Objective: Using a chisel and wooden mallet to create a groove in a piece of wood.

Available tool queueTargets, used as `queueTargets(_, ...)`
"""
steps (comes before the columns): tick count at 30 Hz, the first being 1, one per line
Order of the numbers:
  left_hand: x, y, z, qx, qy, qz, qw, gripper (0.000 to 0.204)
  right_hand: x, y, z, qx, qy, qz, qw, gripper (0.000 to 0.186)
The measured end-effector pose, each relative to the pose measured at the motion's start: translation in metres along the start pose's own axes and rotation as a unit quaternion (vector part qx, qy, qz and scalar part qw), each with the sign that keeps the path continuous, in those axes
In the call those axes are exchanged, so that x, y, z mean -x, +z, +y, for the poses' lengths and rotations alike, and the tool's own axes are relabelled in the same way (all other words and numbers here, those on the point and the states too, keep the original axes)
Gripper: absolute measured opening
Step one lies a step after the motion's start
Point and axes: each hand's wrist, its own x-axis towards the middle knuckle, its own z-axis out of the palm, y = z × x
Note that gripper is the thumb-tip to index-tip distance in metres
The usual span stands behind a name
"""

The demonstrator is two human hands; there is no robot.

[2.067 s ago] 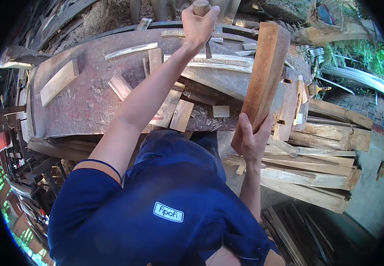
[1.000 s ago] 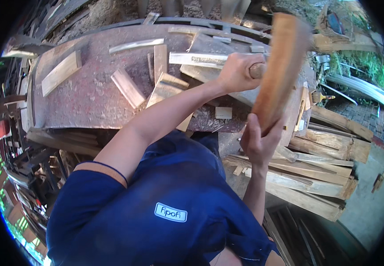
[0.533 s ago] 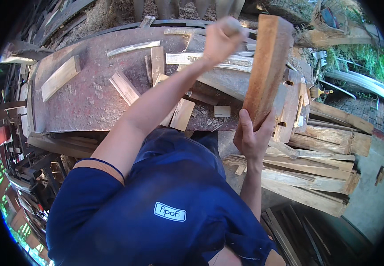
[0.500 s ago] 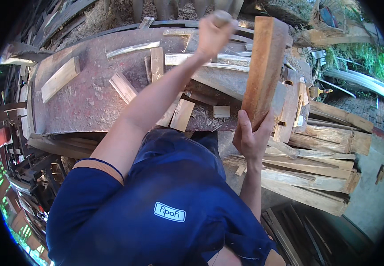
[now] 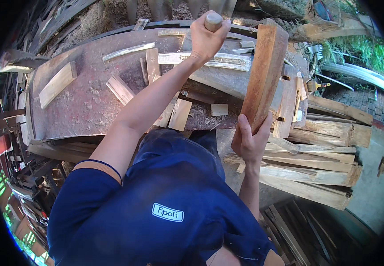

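My left hand (image 5: pixel 206 43), at the far side of the workbench, is closed round a tool with a rounded wooden handle (image 5: pixel 213 22). Only the handle's butt shows above my fist; the tool's lower part is hidden. My right hand (image 5: pixel 252 138) grips a long, squared brown wooden block (image 5: pixel 263 75) near its close end, the thumb along its side. The block tilts up and away from me, to the right of my left fist and apart from it. Under and beyond my left wrist lies a pale strip of wood (image 5: pixel 229 61) on the bench.
Wood offcuts (image 5: pixel 59 84) and shavings lie over the worn reddish bench top (image 5: pixel 83 108). A mortised piece of wood (image 5: pixel 285 108) rests just right of the block. Several stacked boards (image 5: pixel 316 159) fill the right side, and a brush (image 5: pixel 319 85) lies beyond them.
My left hand, blurred before, has shifted slightly left and down in the picture and now shows sharply. The block in my right hand leans a little more, its near end lower.
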Motion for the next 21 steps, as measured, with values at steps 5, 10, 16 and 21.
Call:
queueTargets(5,0.005,0.008,0.004,-0.044,0.007,-0.038,0.998,0.020,0.003,-0.001,0.000,0.007,0.012,0.002,1.000,0.052)
queueTargets(10,0.008,0.017,0.002,-0.075,0.043,-0.052,0.995,0.021,-0.005,-0.008,-0.004,0.005,-0.056,-0.006,0.998,0.050)
queueTargets(16,0.040,0.033,0.009,-0.112,0.146,-0.148,0.972,0.019,-0.012,0.000,-0.040,-0.201,-0.055,0.087,0.974,0.054)
queueTargets(21,0.054,0.034,-0.006,-0.163,0.225,-0.148,0.949,0.021,-0.025,-0.001,-0.011,0.094,-0.011,-0.035,0.995,0.058)
